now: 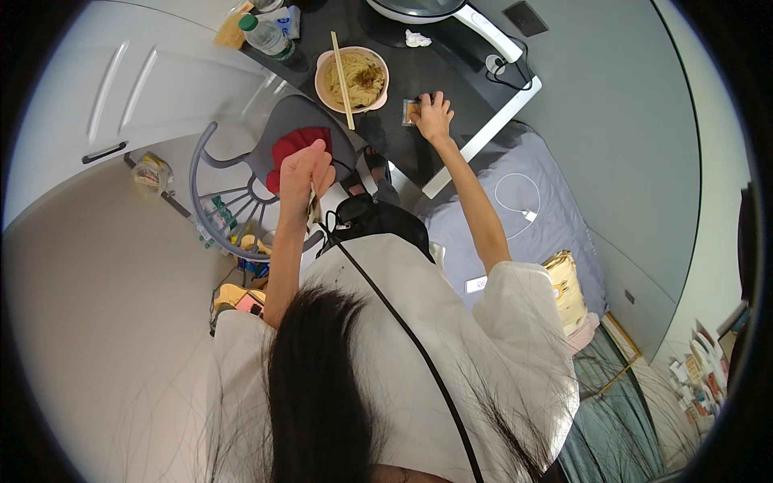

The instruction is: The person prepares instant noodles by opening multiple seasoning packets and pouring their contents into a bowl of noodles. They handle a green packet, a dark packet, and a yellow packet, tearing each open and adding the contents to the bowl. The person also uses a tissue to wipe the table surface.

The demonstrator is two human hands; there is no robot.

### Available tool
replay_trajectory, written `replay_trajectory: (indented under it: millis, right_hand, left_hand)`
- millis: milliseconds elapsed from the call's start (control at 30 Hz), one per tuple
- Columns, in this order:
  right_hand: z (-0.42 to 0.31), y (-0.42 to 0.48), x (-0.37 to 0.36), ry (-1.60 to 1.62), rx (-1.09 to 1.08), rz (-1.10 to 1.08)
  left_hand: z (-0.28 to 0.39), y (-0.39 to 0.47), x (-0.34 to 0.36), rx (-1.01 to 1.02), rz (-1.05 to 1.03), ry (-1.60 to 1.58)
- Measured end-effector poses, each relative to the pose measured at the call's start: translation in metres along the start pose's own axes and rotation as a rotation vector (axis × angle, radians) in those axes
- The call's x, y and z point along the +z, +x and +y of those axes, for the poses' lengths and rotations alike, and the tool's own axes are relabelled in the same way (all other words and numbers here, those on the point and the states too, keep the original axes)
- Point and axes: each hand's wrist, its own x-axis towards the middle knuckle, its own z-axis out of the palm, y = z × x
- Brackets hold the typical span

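Note:
My left hand (307, 172) is raised over the grey chair, its fingers closed around a crumpled thin item (314, 208), perhaps a wrapper. On the dark tabletop, my right hand (435, 116) touches a small square packet (410, 113) with orange contents; whether the fingers grip it cannot be told. Left of the packet stands a pink bowl (322, 90) of noodles (353, 78) with dark seasoning on top. A pair of light chopsticks (342, 78) lies across the bowl, their ends reaching past its near rim.
A white pan (416, 11) with a glass lid and long handle stands at the back, near a crumpled tissue (417, 39). A green-capped bottle (266, 37) is at the back left. The grey chair (290, 115) holds a red cloth (299, 145). A bed (513, 181) adjoins the table's right side.

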Motion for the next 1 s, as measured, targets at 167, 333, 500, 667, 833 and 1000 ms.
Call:
replay_trajectory:
  millis: [167, 333, 500, 667, 833, 1000]
  right_hand:
    - [0.007, 0.012, 0.003, -0.06, -0.015, -0.128]
    - [0.026, 0.014, -0.009, 0.431, 0.101, -0.189]
    - [0.018, -0.014, -0.074, 0.942, 0.014, -0.172]
    - [-0.064, -0.078, -0.209, 1.129, -0.135, -0.234]
    - [-0.102, -0.119, -0.265, 1.051, -0.259, -0.132]
    - [-0.122, -0.147, -0.286, 0.87, -0.384, 0.028]
  left_hand:
    - [-0.012, 0.004, -0.005, -0.013, 0.067, 0.193]
    - [-0.024, 0.022, -0.009, 0.069, -0.009, 0.254]
    - [-0.016, 0.041, 0.015, 0.258, 0.006, 0.362]
    - [0.02, 0.043, 0.059, 0.331, -0.213, 0.572]
    - [0.035, 0.029, 0.082, 0.458, -0.385, 0.656]
    - [0.043, 0.007, 0.088, 0.624, -0.312, 0.681]
